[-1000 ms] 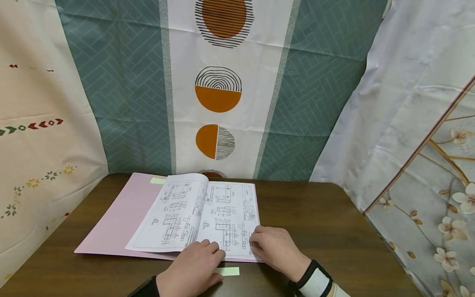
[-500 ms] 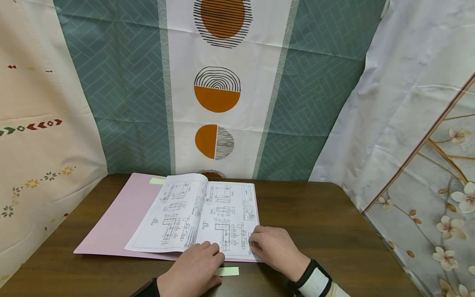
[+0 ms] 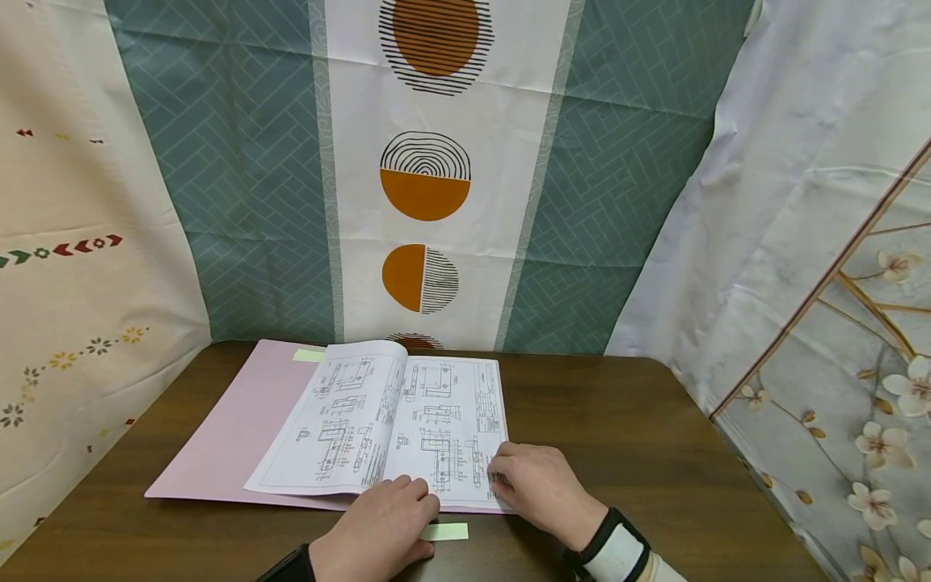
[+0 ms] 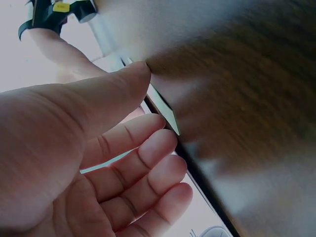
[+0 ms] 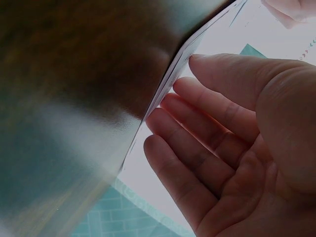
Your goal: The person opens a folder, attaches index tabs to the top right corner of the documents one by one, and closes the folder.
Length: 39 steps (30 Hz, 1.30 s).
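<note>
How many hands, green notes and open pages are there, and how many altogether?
Left hand, right hand: 2 hands
Far note, near note: 2 green notes
Left page, right page: 2 open pages
Total: 6

- A small desk area is being enclosed by patterned fabric on three sides; whether it is serving a home or an office is staying unclear.
- A teal-and-white cloth (image 3: 254, 202) with orange circles is hanging behind a dark brown, wood-grained tabletop (image 3: 596, 428).
- A cream cloth (image 3: 87, 186) with small coloured motifs is covering the left side; a white floral cloth (image 3: 793, 242) is covering the right.
- An open booklet of technical drawings (image 3: 444, 420) is lending a study-desk look.
</note>
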Available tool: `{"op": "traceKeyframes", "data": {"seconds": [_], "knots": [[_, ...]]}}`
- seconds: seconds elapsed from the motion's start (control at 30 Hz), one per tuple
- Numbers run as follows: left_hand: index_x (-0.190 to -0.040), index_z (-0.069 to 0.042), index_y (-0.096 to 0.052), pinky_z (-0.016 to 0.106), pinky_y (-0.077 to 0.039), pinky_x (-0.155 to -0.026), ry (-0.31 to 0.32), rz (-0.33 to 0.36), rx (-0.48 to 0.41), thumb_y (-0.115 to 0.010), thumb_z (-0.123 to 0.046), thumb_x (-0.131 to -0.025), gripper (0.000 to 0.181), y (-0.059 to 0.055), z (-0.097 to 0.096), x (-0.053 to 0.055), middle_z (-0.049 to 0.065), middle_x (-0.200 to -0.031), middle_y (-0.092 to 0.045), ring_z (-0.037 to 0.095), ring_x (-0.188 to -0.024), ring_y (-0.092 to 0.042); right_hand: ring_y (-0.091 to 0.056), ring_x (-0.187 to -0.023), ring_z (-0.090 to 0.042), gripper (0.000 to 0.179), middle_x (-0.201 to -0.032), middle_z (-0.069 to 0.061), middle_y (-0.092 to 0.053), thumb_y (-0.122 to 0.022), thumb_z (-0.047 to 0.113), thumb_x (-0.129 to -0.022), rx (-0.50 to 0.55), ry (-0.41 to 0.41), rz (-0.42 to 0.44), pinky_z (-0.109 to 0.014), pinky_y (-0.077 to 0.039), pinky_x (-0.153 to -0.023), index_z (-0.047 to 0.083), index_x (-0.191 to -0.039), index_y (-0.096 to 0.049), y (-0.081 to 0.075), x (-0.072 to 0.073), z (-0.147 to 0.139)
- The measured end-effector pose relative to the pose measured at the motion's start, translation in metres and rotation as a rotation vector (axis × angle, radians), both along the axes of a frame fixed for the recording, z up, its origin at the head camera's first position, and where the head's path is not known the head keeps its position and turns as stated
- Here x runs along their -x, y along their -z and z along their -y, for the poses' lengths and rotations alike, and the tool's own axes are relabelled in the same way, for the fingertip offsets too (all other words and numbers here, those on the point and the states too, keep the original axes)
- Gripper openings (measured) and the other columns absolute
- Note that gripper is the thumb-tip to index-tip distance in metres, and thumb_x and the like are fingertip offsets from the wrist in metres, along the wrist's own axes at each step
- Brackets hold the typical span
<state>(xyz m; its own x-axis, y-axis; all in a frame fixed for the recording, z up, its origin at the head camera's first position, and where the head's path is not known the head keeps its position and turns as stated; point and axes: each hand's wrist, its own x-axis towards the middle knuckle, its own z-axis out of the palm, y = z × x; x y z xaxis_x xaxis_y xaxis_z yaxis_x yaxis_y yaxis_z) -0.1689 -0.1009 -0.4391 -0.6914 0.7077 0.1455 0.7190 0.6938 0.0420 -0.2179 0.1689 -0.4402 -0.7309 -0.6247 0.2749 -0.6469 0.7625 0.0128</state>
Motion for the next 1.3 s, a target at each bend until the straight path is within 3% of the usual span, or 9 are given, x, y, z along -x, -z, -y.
{"op": "traceKeyframes", "data": {"seconds": [0.3, 0.67, 1.3], "knots": [[-0.093, -0.019, -0.070, 0.027, -0.042, -0.064, -0.020, 0.027, -0.074, -0.094, -0.038, -0.088, 0.031, 0.0030, 0.0007, 0.0016, -0.013, -0.082, -0.052, 0.005, -0.074, -0.045, -0.055, -0.071, -0.003, 0.008, -0.089, 0.008, -0.072, -0.091, 0.019, -0.092, -0.008, 0.009, 0.004, -0.025, -0.053, -0.066, 0.021, -0.096, -0.084, 0.0001, 0.0004, 0.0003], [-0.086, -0.021, -0.065, 0.028, -0.044, -0.064, -0.034, 0.044, -0.100, -0.093, -0.030, -0.089, 0.030, 0.0047, -0.0003, 0.0020, -0.013, -0.080, -0.052, 0.005, -0.072, -0.048, -0.056, -0.071, -0.002, 0.008, -0.089, 0.008, -0.072, -0.091, 0.019, -0.092, -0.005, -0.002, -0.009, -0.025, -0.052, -0.066, 0.021, -0.095, -0.084, -0.0005, -0.0003, 0.0005], [-0.087, -0.019, -0.067, 0.027, -0.043, -0.062, -0.016, -0.012, -0.054, -0.091, -0.029, -0.093, 0.026, 0.0024, -0.0018, -0.0009, -0.011, -0.079, -0.054, 0.007, -0.071, -0.049, -0.055, -0.070, -0.003, 0.008, -0.088, 0.008, -0.071, -0.091, 0.019, -0.092, -0.008, -0.001, -0.002, -0.025, -0.052, -0.066, 0.020, -0.095, -0.084, -0.0002, 0.0003, 0.0002]]}}
